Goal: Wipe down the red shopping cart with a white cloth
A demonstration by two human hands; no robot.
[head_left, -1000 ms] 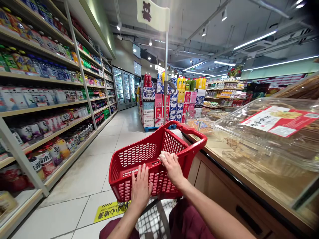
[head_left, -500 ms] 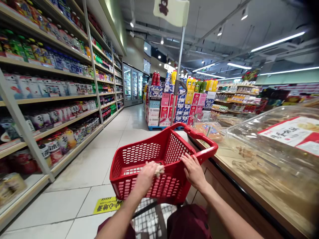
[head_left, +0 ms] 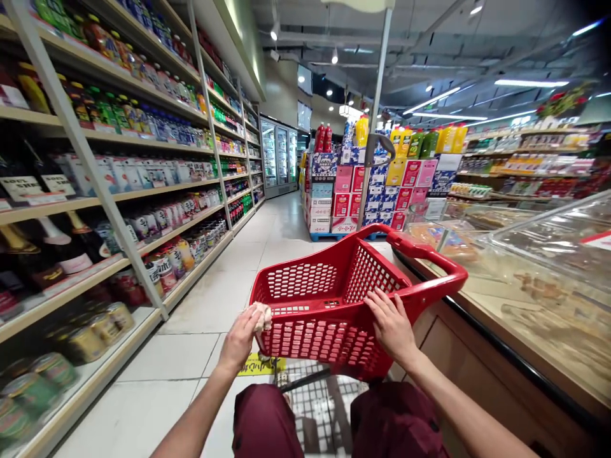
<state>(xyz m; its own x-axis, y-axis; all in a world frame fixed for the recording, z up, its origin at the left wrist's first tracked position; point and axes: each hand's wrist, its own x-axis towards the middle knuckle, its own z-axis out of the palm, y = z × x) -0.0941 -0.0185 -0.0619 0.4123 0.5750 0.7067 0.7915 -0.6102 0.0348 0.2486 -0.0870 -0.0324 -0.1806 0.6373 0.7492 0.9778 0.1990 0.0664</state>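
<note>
A red plastic shopping cart basket (head_left: pixel 310 337) with holed walls stands in front of my knees, its handle (head_left: pixel 443 270) to the right. My left hand (head_left: pixel 240 337) is closed on a crumpled pale cloth (head_left: pixel 262 316), pressed against the rim at the basket's near left corner. My right hand (head_left: pixel 392 324) holds the near rim toward the handle end, its fingers laid over the edge and its thumb side against the outer wall. The basket's floor is only partly visible.
Shelves of drinks (head_left: pixel 157 175) line the left side. At right stands a wooden counter (head_left: pixel 477 362) with clear covers (head_left: pixel 563 235). Stacked drink cartons (head_left: pixel 341 207) stand ahead. A metal pole (head_left: pixel 377 95) rises behind the cart, and a yellow floor sign (head_left: pixel 255 365) lies below it.
My left hand with the cloth has moved left along the near rim to the corner. My right hand stays on the rim. The view has turned left, so the cart appears farther right.
</note>
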